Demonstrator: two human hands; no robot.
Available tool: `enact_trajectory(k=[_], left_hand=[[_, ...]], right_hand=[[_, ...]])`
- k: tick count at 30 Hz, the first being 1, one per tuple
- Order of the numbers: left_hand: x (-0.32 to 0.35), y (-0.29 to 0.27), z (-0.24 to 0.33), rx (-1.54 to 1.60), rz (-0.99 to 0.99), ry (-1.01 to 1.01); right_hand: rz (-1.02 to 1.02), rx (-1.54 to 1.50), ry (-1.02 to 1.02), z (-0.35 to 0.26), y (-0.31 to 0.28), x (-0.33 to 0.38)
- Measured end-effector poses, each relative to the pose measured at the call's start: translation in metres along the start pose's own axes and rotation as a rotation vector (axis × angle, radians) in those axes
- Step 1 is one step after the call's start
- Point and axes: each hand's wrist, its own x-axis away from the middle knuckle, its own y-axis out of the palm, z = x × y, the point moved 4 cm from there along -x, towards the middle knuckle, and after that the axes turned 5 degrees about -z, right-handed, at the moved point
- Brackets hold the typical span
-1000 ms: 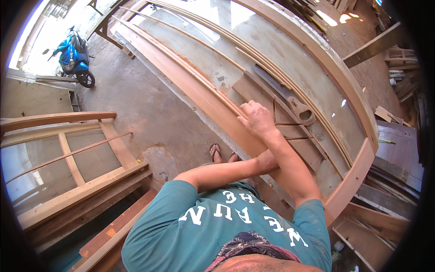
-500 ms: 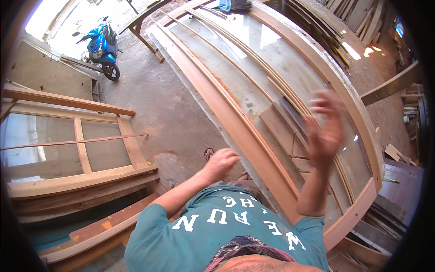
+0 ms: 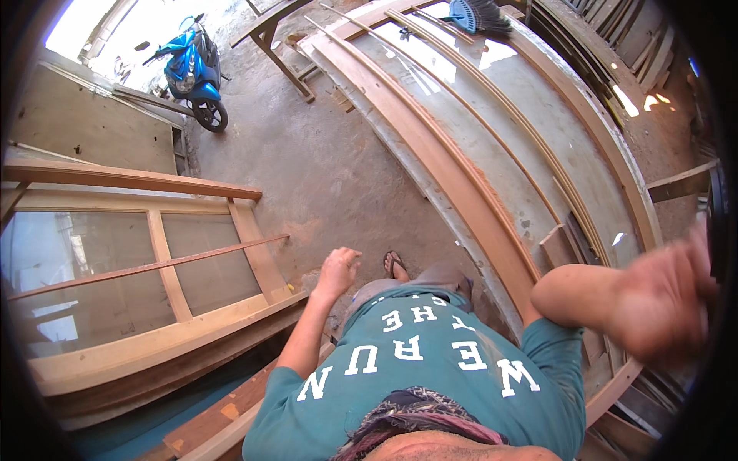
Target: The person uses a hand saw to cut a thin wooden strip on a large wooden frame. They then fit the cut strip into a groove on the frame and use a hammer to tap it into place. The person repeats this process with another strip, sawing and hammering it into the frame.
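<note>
My left hand (image 3: 338,272) is held in front of my hip, over the concrete floor between the two wooden workpieces. Its fingers are curled in and nothing shows in them. My right hand (image 3: 667,301) is raised at the far right, smeared by motion, so its fingers cannot be made out. It passes above the right end of a large wooden frame with panes (image 3: 503,265), touching nothing that I can see. Thin wooden strips (image 3: 530,127) lie lengthwise along this frame. Short dark and brown wood pieces (image 3: 560,247) rest on it near my right forearm.
To the left lies another paned wooden frame (image 3: 171,265) with a loose strip (image 3: 115,273) across it. A blue scooter (image 3: 192,73) stands at the back left, near a wooden trestle (image 3: 269,46). A blue-headed broom (image 3: 473,17) lies at the frame's far end. Stacked boards (image 3: 576,58) lie beyond.
My right hand has swung outward to the right, away from above the strips. My left hand stays low and curled. The view has shifted, showing more of the left frame and my foot.
</note>
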Motion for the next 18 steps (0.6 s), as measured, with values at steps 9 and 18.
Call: enact_trajectory(k=[9, 18], left_hand=[[-0.162, -0.173, -0.073, -0.133, 0.193, 0.099], [-0.428, -0.292, -0.098, -0.306, 0.29, 0.394]], right_hand=[[-0.237, -0.386, 0.96, 0.084, 0.278, 0.13], [-0.407, -0.412, 1.146, 0.149, 0.461, 0.187]])
